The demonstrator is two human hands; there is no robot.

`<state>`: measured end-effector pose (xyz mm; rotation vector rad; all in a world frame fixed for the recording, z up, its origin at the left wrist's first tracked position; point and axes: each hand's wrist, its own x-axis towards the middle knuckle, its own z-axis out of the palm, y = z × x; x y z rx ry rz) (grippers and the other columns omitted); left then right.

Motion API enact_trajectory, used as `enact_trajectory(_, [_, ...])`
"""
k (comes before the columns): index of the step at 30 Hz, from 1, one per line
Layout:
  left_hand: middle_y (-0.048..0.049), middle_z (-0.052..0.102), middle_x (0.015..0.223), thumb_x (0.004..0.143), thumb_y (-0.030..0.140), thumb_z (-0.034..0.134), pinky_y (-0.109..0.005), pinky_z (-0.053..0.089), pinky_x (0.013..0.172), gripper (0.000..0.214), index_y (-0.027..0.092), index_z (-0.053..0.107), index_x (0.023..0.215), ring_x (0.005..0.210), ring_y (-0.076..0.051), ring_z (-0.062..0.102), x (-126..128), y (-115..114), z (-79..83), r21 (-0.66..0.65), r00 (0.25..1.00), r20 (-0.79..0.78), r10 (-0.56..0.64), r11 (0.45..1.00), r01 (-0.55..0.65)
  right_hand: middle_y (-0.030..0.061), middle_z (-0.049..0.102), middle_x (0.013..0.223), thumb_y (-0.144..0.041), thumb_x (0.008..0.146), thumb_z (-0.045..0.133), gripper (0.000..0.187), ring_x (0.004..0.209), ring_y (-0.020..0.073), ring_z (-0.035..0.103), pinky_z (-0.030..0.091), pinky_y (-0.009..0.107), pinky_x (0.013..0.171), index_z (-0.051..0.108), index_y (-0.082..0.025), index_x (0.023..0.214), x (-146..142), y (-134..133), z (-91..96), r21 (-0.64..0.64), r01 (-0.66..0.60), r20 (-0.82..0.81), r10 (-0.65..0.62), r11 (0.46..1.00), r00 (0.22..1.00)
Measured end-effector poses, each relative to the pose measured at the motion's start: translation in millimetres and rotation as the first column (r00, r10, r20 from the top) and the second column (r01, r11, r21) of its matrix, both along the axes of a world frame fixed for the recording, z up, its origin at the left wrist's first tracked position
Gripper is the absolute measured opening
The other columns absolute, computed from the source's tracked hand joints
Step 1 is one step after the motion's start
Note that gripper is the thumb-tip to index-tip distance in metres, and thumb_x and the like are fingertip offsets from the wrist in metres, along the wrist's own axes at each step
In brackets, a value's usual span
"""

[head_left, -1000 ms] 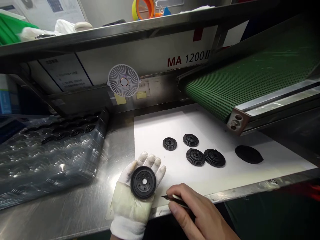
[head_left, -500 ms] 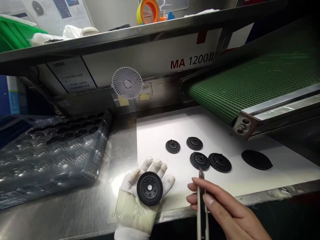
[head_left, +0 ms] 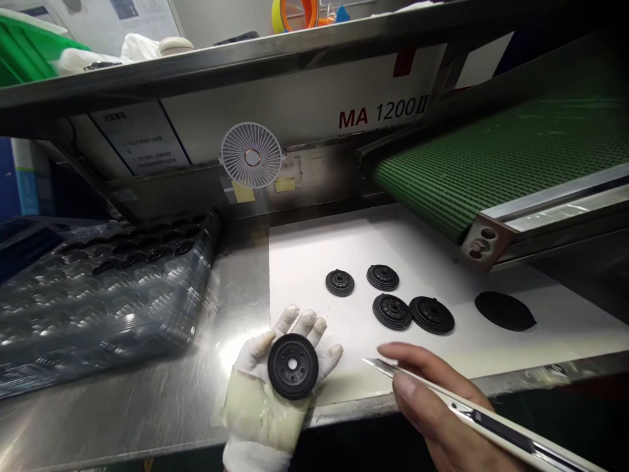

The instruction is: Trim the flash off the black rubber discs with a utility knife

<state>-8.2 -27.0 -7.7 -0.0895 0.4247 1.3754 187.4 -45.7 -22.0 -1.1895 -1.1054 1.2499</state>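
Observation:
My left hand, in a white glove with a pale cover over the palm, lies palm up at the table's front edge. It holds a round black ribbed part with a hole at its centre, resting on the palm and finger bases. My right hand, bare, grips a slim utility knife between thumb and fingers. The knife's blade points left toward the gloved hand, apart from the black part. Several similar black discs lie on the white sheet beyond my hands, and one dark disc lies farther right.
A white sheet covers part of the metal table. Stacked clear trays with black parts stand at left. A green conveyor belt slopes in from the right. A small fan sits behind, under a metal shelf.
The knife has swung from upright to slanting, its tip now pointing left toward my left hand. My left hand still holds the black part. The whole view has shifted slightly.

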Motion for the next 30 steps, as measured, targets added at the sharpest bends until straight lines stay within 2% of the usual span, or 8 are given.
enact_trajectory(3, [-0.014, 0.061, 0.124, 0.088, 0.023, 0.045, -0.063, 0.029, 0.105, 0.035, 0.013, 0.064, 0.115, 0.126, -0.035, 0.044, -2.4, -1.6, -3.0, 0.028, 0.999, 0.029, -0.03, 0.999, 0.029, -0.0029, 0.045, 0.069, -0.046, 0.083, 0.066, 0.024, 0.06, 0.014, 0.044, 0.043, 0.023, 0.055, 0.06, -0.027, 0.097, -9.8, 3.0, 11.5, -0.07, -0.162, -0.109, 0.154, 0.984, 0.982])
enact_trajectory(5, [-0.0148, 0.061, 0.123, 0.088, 0.022, 0.046, -0.062, 0.03, 0.104, 0.035, 0.012, 0.063, 0.116, 0.126, -0.035, 0.044, -2.9, -2.6, -3.3, 0.042, 0.998, 0.041, -0.04, 0.998, 0.038, -0.0028, 0.048, 0.071, -0.042, 0.082, 0.068, 0.019, 0.062, 0.0132, 0.044, 0.041, 0.02, 0.055, 0.061, -0.025, 0.086, -14.9, 6.3, 15.7, -0.024, -0.241, -0.105, 0.237, 0.97, 0.966])
enact_trajectory(7, [-0.0157, 0.063, 0.12, 0.087, 0.021, 0.048, -0.06, 0.035, 0.102, 0.033, 0.012, 0.064, 0.115, 0.123, -0.035, 0.048, -0.9, -2.9, -1.2, 0.006, 0.999, 0.019, -0.025, 1.0, 0.025, -0.0011, 0.055, 0.079, -0.038, 0.081, 0.071, 0.016, 0.069, 0.0145, 0.049, 0.043, 0.021, 0.061, 0.063, -0.024, 0.082, -19.8, 8.8, 16.3, 0.04, -0.275, -0.084, 0.277, 0.961, 0.957])
enact_trajectory(9, [-0.0143, 0.067, 0.109, 0.086, 0.02, 0.052, -0.054, 0.044, 0.095, 0.028, 0.013, 0.067, 0.109, 0.111, -0.032, 0.058, 3.9, -2.7, 2.9, -0.082, 0.999, -0.041, 0.015, 0.996, -0.018, 0.0014, 0.062, 0.088, -0.037, 0.082, 0.07, 0.015, 0.077, 0.0174, 0.056, 0.046, 0.024, 0.069, 0.065, -0.023, 0.086, -26.0, 9.3, 15.1, 0.036, -0.276, -0.117, 0.278, 0.961, 0.954])
enact_trajectory(11, [-0.0097, 0.069, 0.09, 0.084, 0.019, 0.057, -0.042, 0.053, 0.084, 0.019, 0.014, 0.07, 0.098, 0.089, -0.024, 0.065, 10.3, -2.4, 7.6, -0.152, 0.99, -0.121, 0.069, 0.984, -0.087, 0.0035, 0.066, 0.085, -0.038, 0.085, 0.067, 0.018, 0.077, 0.0192, 0.06, 0.048, 0.027, 0.072, 0.064, -0.022, 0.09, -33.2, 7.8, 13.5, -0.033, -0.272, -0.185, 0.262, 0.962, 0.947])
enact_trajectory(14, [-0.0039, 0.063, 0.073, 0.079, 0.019, 0.064, -0.03, 0.055, 0.067, 0.01, 0.015, 0.07, 0.086, 0.068, -0.016, 0.062, 18.4, -3.2, 13.0, -0.154, 0.965, -0.224, 0.135, 0.973, -0.172, 0.0036, 0.066, 0.076, -0.038, 0.085, 0.068, 0.02, 0.07, 0.0176, 0.06, 0.049, 0.027, 0.068, 0.062, -0.019, 0.087, -43.3, 4.6, 10.7, -0.09, -0.274, -0.249, 0.245, 0.957, 0.937])
enact_trajectory(22, [-0.0055, 0.061, 0.08, 0.082, 0.021, 0.061, -0.03, 0.053, 0.063, 0.019, 0.015, 0.068, 0.098, 0.075, -0.02, 0.061, 20.5, -12.3, 17.5, -0.115, 0.918, -0.379, 0.114, 0.979, -0.169, 0.0048, 0.067, 0.075, -0.038, 0.085, 0.071, 0.022, 0.069, 0.018, 0.063, 0.053, 0.027, 0.066, 0.063, -0.017, 0.086, -51.6, 1.3, 1.1, -0.122, -0.238, -0.219, 0.207, 0.964, 0.953])
enact_trajectory(30, [-0.0054, 0.061, 0.079, 0.082, 0.021, 0.061, -0.03, 0.053, 0.063, 0.018, 0.013, 0.068, 0.096, 0.074, -0.019, 0.061, 19.5, -11.5, 13.1, -0.087, 0.907, -0.409, 0.096, 0.986, -0.144, 0.0043, 0.068, 0.072, -0.042, 0.082, 0.073, 0.028, 0.067, 0.017, 0.064, 0.053, 0.024, 0.063, 0.064, -0.016, 0.086, -53.7, -0.2, 2.1, -0.191, -0.206, -0.166, 0.176, 0.96, 0.97])
